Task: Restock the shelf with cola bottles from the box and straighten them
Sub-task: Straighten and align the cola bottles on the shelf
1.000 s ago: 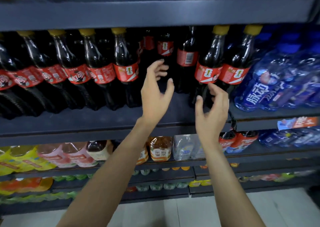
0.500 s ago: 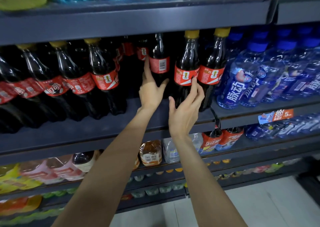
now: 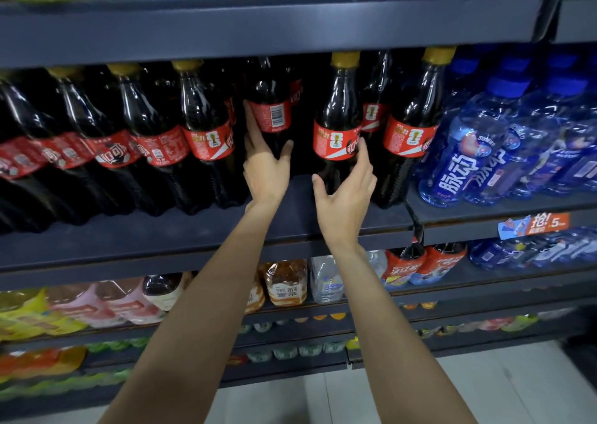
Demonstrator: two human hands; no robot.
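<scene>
A dark shelf (image 3: 200, 233) is carrying a row of cola bottles (image 3: 206, 133) standing upright on it. To the right of the cola bottles, blue drink bottles (image 3: 465, 152) are sitting on the adjoining shelf board (image 3: 484, 212).

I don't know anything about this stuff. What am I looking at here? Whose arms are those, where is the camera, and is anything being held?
No machine here: a person wears a camera on the head, so you look down along their own bare arms. They face a shop shelf lined with cola bottles. The left hand is around a cola bottle set further back, whose label shows its barcode. The right hand has straight fingers touching a front-row cola bottle with a yellow cap. Blue water bottles stand to the right, and other drinks fill the shelves below. Neither bottle is lifted; both stand on the shelf.
</scene>
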